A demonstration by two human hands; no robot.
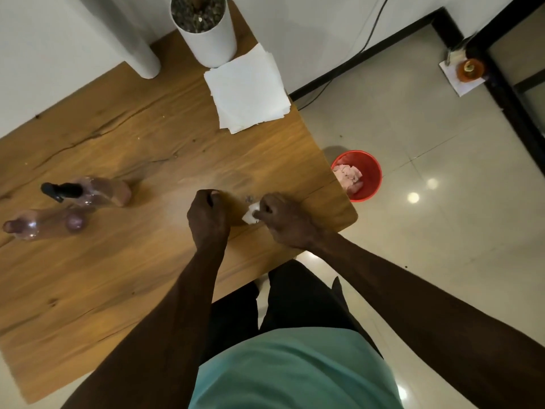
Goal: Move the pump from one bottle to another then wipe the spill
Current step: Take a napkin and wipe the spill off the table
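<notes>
The right hand [280,219] pinches a small wad of tissue [250,215] at centre frame, low over the desk [118,276]; the left hand [208,215] is fisted, apparently empty. A faint smear [233,180] lies just above — a small wad could spread it rather than lift it. Two bottles [100,191] at left, one carrying the pump [60,190]; one tissue stack [247,90]; one red bin [358,175].

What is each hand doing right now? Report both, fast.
Left hand: fist curled, nothing visible in it.
Right hand: pinching a small crumpled white tissue.
</notes>
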